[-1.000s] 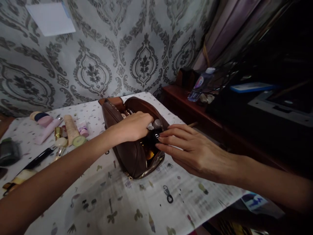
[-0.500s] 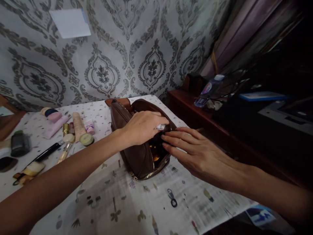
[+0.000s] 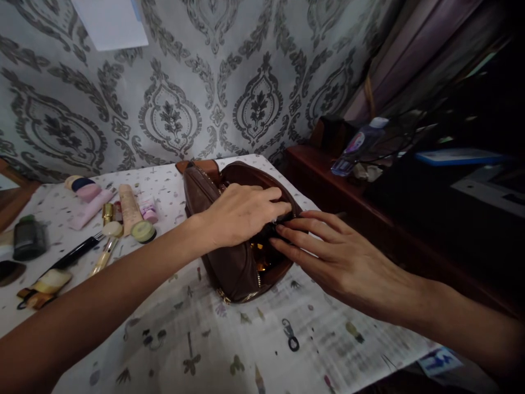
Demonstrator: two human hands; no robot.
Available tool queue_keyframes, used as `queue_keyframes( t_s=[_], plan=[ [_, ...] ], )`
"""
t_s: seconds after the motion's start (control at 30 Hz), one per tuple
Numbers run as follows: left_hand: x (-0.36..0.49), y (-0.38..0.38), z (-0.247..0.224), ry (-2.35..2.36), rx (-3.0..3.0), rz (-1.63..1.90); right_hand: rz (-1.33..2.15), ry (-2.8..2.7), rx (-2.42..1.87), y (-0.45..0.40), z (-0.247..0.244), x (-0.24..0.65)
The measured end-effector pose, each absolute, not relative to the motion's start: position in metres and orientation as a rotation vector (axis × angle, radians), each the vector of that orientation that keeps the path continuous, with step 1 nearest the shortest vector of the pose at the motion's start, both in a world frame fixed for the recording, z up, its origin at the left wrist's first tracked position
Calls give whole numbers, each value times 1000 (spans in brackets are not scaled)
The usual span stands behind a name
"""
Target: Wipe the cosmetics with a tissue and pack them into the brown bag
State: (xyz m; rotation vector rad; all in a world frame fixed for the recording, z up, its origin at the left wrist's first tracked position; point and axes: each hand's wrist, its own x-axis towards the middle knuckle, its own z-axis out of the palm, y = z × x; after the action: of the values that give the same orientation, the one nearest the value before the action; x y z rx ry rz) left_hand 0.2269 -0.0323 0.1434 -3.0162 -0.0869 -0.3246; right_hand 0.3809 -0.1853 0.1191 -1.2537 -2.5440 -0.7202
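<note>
A brown zip bag [image 3: 229, 268] lies open on the patterned white cloth, with something amber and shiny inside. My left hand [image 3: 250, 212] reaches over the opening, its fingers bent down around a dark item that is mostly hidden, near the right side of the bag. My right hand [image 3: 324, 246] is at the bag's right rim, fingers spread, with the fingertips reaching into the opening close to my left fingers.
Left on the cloth [image 3: 213, 350] lie a beige tube [image 3: 129, 209], a pink tube [image 3: 91, 210], a green-lidded jar [image 3: 143, 231], brushes and a dark bottle [image 3: 29, 238]. A clear bottle [image 3: 359, 146] stands on the reddish-brown wooden surface [image 3: 311, 175] at the right.
My left hand has moved slightly right and lower into the bag, and the whitish thing at its fingertips is now almost hidden. My right hand stays at the rim. The view has shifted slightly.
</note>
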Motion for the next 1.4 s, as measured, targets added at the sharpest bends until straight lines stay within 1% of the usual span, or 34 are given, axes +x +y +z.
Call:
queue_keyframes(
  t_s=[0.23, 0.37, 0.43, 0.53, 0.67, 1.07, 1.3, 1.4],
  plan=[
    [229, -25, 137, -174, -3219, -448, -735, -2514, -1253, -186, 121, 377],
    [234, -25, 137, -388, -3347, -529, -709, -2499, -1236, -185, 119, 377],
    [238, -26, 138, -548, -3363, -478, -687, -2492, -1236, -185, 119, 377],
    [245, -28, 138, -661, -3338, -357, -687, -2498, -1228, -186, 118, 378],
    [250, -29, 137, -772, -3342, -351, -694, -2501, -1236, -186, 119, 376],
    [246, -27, 132, -752, -3288, -336, -730, -2508, -1252, -184, 123, 369],
    [243, -27, 134, -767, -3295, -316, -642, -2509, -1232, -185, 122, 369],
    [241, -27, 135, -773, -3286, -274, -673, -2519, -1237, -185, 122, 370]
  ],
)
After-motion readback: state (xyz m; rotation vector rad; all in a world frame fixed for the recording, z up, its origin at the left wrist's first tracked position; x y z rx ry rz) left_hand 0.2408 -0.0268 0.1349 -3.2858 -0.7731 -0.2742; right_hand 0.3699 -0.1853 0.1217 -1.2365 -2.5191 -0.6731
